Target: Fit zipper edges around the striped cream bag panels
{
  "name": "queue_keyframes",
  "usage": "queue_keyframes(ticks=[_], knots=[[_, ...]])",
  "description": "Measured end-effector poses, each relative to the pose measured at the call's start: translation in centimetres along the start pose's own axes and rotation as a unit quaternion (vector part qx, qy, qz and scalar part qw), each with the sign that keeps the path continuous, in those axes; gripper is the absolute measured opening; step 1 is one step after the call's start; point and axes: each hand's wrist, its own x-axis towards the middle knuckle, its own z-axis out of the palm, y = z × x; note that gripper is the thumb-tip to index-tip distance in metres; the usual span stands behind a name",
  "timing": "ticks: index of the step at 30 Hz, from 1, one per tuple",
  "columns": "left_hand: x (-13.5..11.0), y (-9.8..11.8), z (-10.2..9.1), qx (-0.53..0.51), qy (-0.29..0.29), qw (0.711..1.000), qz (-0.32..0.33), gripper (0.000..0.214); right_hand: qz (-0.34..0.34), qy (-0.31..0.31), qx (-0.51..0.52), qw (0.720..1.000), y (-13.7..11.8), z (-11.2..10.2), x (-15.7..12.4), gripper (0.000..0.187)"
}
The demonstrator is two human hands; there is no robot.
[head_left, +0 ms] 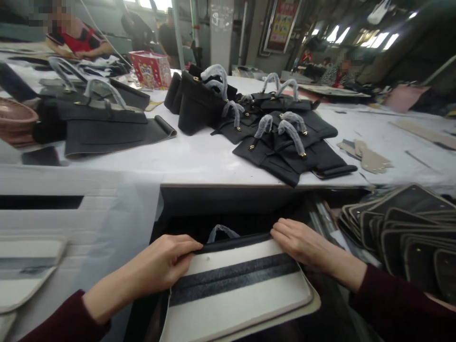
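A bag panel [235,292] with a pale backing and a dark strip across it is tilted toward me at the table's front. Its folded top edge is black, and a plastic-wrapped handle [223,231] rises behind it. My left hand [174,259] pinches the upper left corner between thumb and fingers. At the upper right corner, the fingers of my right hand [297,240] are bent over the black edge; the right thumb is hidden. A second pale layer shows under the panel's lower right edge.
Black bag pieces with wrapped handles [285,137] lie across the white table [203,166]. Stacked dark panels [409,228] stand at my right; a pale panel [28,270] lies at left. Farther back are a red patterned box [150,70] and a person in a red apron [76,38].
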Motion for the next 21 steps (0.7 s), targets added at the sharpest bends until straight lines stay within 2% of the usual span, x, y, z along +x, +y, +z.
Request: queue_keyframes(ticks=[5,11,17,21], knots=[[-0.2,-0.7,0.7,0.028,-0.007,1.0,0.005,0.039,0.069,-0.024,0.129,0.989,0.7,0.2,0.3,0.02],[0.2,-1.8,0.9,0.012,0.009,1.0,-0.007,0.044,0.13,-0.068,0.356,0.923,3.0,-0.4,1.1,0.019],[0.2,-3.0,1.1,-0.004,0.006,0.999,-0.051,0.048,0.141,-0.116,0.429,0.885,4.6,-1.1,2.1,0.019],[1.9,-2.0,0.6,-0.01,-0.032,0.999,-0.043,0.054,0.153,-0.132,0.468,0.861,5.3,-0.5,2.2,0.017]])
